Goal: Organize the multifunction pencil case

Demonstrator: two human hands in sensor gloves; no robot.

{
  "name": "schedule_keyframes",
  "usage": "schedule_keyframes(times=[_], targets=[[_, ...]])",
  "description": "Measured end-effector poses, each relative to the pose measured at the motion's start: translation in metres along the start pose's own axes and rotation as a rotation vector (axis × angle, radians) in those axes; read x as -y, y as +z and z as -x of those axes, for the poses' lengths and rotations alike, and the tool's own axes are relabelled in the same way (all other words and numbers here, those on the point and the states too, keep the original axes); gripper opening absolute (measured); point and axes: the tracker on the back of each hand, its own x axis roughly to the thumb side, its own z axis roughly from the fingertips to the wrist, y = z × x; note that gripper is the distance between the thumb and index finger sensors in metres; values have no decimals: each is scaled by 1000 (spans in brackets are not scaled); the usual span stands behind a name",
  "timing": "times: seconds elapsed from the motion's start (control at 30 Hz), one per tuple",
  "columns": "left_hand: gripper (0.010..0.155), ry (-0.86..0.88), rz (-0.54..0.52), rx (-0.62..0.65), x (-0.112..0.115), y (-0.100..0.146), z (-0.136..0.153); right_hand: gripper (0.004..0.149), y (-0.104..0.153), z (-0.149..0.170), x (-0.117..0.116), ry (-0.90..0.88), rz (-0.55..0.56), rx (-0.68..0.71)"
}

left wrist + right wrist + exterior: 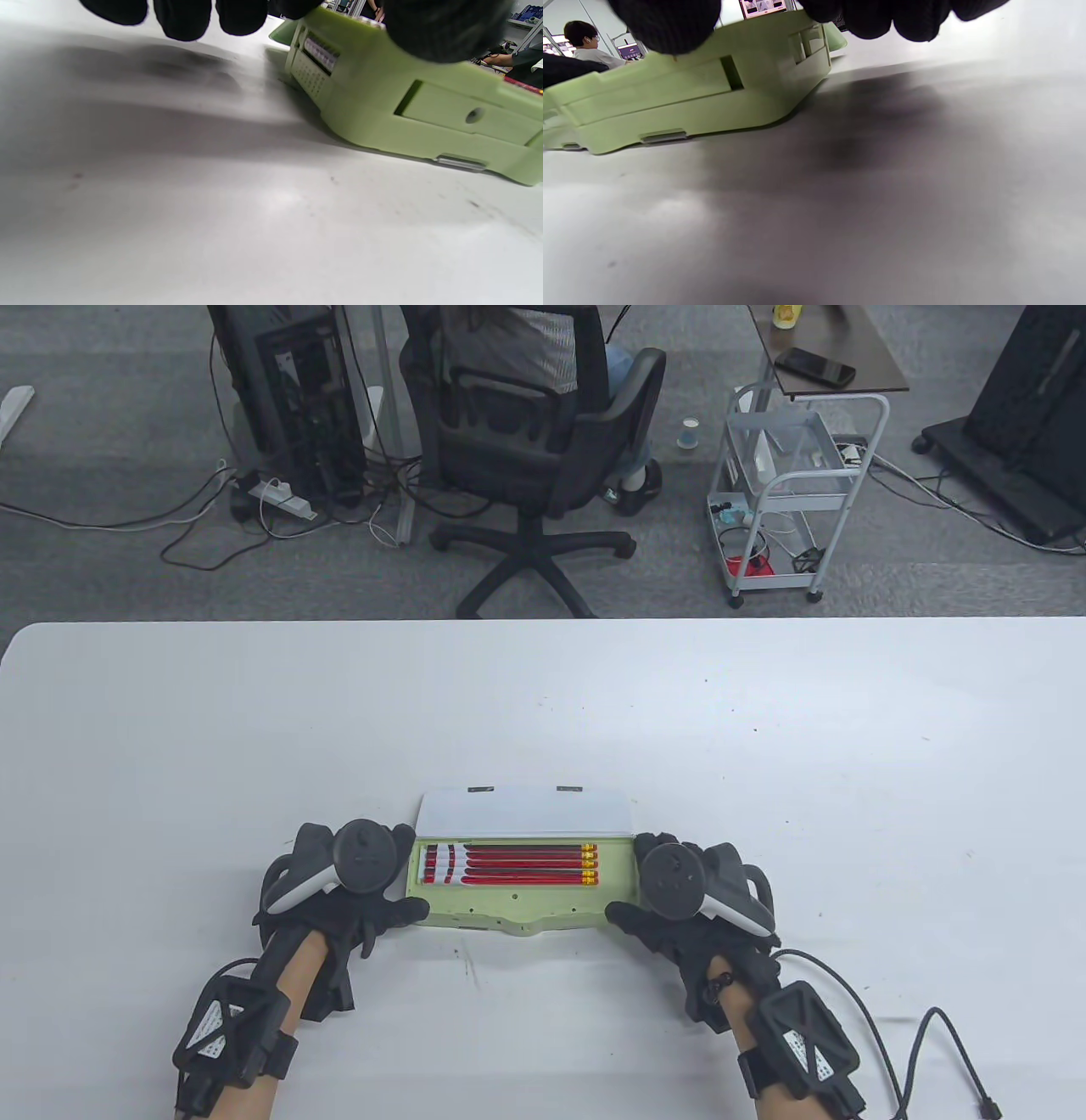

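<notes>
Item: pale green rigid plastic pencil case (526, 903), lid open, red pencils (517, 866) inside, between my hands. My left hand (356, 891) grips left end, my right hand (679, 891) right end, thumbs on front edge. Likely light, stiff, smooth; hold by ends.

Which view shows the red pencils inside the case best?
The table view: the red pencils lie side by side in the open green pencil case, erasers toward the right hand. The left wrist view catches only a red sliver at its right edge; the right wrist view shows just the case's outer wall, no pencils.
</notes>
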Motion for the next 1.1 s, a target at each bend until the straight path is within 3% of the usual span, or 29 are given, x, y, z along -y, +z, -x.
schedule_keyframes(times=[0.23, 0.33, 0.43, 0.57, 0.83, 1.1], targets=[[93, 152, -23, -9, -15, -1, 8, 91, 0, -4, 0, 29, 11, -5], [86, 331, -143, -93, -25, -4, 15, 90, 0, -6, 0, 47, 12, -5], [77, 405, -160, -181, -33, -15, 18, 90, 0, -7, 0, 54, 13, -5], [66, 377, -133, -259, -48, -38, 13, 89, 1, -9, 0, 65, 28, -7], [61, 279, -10, -404, -53, -80, -1, 88, 1, -10, -1, 71, 36, -7], [64, 251, -37, -433, -55, -91, -18, 87, 0, -10, 0, 77, 54, -10]])
